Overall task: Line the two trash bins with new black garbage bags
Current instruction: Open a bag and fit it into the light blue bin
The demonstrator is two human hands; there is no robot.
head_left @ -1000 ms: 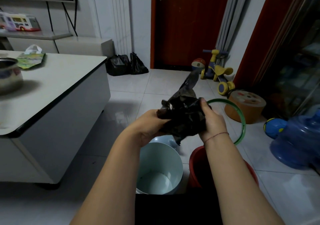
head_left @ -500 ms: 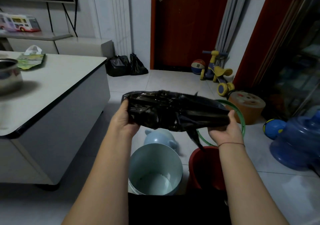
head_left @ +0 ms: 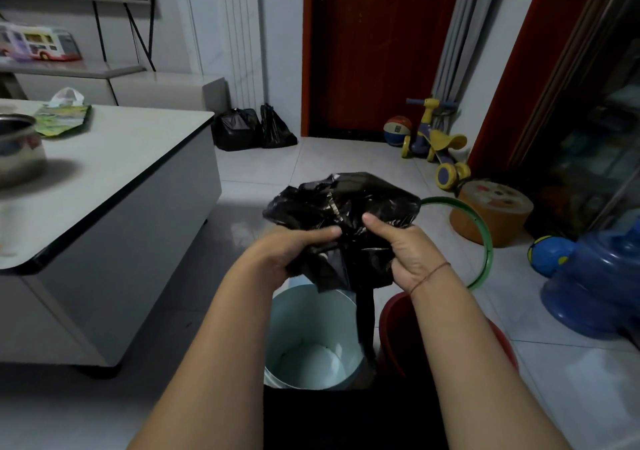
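Pale floor tiles (head_left: 571, 380) carry an unlined light blue bin (head_left: 294, 318), with a red bin (head_left: 394, 331) just beside it on the right. Above the blue bin, the left hand (head_left: 287, 252) and right hand (head_left: 408, 252) clutch a crumpled black bag (head_left: 346, 203), fingers and thumbs curled into the plastic. One strip of the bag dangles beside the blue bin's rim. Far beyond the blue bin, two filled bags (head_left: 242, 129) sit near a door.

On white tiled floor (head_left: 263, 172): pale blue bin (head_left: 294, 321) and red bin (head_left: 394, 331) side by side, green hoop (head_left: 485, 238), orange stool (head_left: 495, 214), blue water jug (head_left: 599, 283), ride-on toy (head_left: 436, 141), two filled black bags (head_left: 252, 130) near door (head_left: 374, 51). On white tabletop (head_left: 121, 151): metal pot (head_left: 19, 151), green tissue pack (head_left: 64, 120).
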